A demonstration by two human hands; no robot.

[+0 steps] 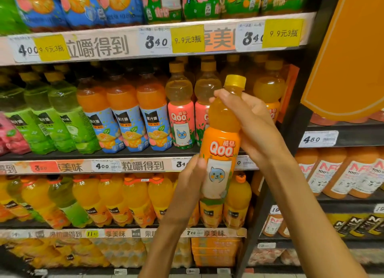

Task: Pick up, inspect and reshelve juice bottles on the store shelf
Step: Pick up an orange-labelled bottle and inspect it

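I hold an orange Qoo juice bottle [221,140] with a yellow cap upright in front of the middle shelf [128,165], its label with a blue cat facing me. My right hand [251,124] grips its upper body from the right, fingers curled round below the neck. Lower down, my left hand [192,175] holds the bottle's lower part from the left, thumb on the label. Behind it on the shelf stand pink-labelled Qoo bottles [180,113] and another orange Qoo bottle [269,90], partly hidden by my hand.
The shelf row also holds blue-labelled orange juice bottles [122,115] and green bottles [52,111] to the left. Lower shelves carry yellow and orange drinks [112,196]. A dark upright post [291,132] separates a neighbouring rack with NFC juice bottles [340,171]. An orange sign [351,49] hangs at right.
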